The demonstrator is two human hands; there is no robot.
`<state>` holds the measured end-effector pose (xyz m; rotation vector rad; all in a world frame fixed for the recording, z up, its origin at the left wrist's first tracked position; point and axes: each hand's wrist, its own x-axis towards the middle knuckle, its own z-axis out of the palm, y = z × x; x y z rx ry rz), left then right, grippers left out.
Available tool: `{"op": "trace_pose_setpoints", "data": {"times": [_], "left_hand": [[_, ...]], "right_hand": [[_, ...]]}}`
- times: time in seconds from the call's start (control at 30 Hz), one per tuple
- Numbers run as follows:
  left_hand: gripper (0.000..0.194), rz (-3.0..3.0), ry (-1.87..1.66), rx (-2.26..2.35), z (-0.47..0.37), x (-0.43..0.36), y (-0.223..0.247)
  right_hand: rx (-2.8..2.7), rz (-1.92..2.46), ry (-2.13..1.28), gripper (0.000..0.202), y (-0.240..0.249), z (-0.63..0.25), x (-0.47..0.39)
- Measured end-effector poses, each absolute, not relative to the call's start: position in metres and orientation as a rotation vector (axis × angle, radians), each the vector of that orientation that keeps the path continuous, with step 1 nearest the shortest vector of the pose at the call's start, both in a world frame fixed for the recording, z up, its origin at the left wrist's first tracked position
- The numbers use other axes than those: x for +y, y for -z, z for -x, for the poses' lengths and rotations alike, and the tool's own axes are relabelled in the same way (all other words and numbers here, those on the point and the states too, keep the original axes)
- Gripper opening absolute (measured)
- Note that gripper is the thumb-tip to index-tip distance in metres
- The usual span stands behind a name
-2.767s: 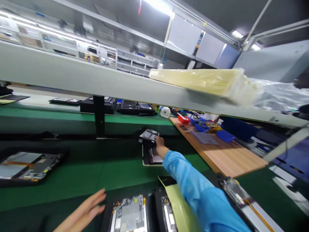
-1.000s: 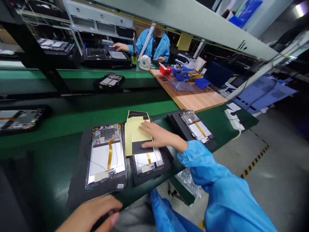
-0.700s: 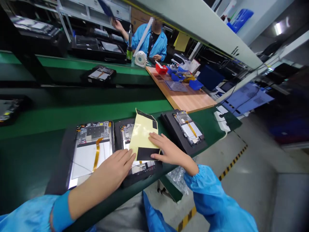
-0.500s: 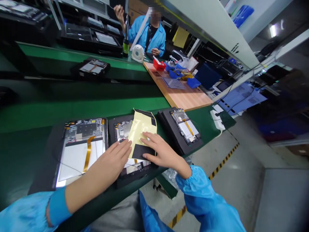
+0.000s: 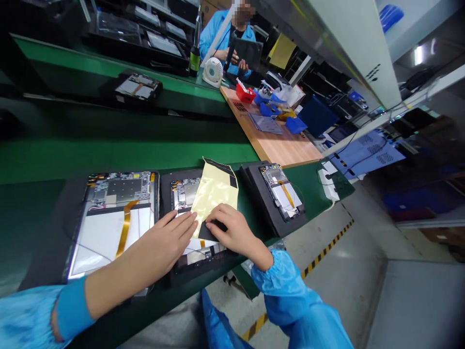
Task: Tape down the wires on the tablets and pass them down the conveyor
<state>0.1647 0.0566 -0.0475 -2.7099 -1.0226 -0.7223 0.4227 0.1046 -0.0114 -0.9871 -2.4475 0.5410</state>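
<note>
Touching the black patch (image 5: 206, 234) on the yellow sheet (image 5: 218, 190), my right hand (image 5: 234, 230) has thumb and forefinger nearly together; I cannot tell whether they grip it. My left hand (image 5: 169, 242) lies flat and unclenched at the sheet's left edge. Patch and far-end black strips (image 5: 233, 181) are on the sheet; its middle is plain yellow. It overlies the opened middle tablet (image 5: 186, 192), long axis running away from me, far end leaning right.

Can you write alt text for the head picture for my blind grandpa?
A left hand and a right hand are on a yellow sheet with black patches, over an opened tablet-like device. More opened devices lie either side on the green bench; behind, a person holds a dark panel.
</note>
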Motion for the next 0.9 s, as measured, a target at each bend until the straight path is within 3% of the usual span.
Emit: {"op": "trace_pose_setpoints", "data": {"times": [0.43,0.7,0.9], "left_hand": [[0.041,2.680,0.771,-1.004,-0.167,0.057,0.044],[0.041,2.715,0.780,-0.976,-0.164,0.060,0.046],[0.039,2.648,0.688,-0.982,-0.165,0.045,0.021]], "right_hand": [[-2.307,0.982,-0.692,0.013,0.007,-0.422,0.103],[-2.070,0.968,-0.739,0.011,-0.043,-0.451,0.074],[-1.969,0.841,-1.048,0.006,-0.066,-0.434,0.055]]}}
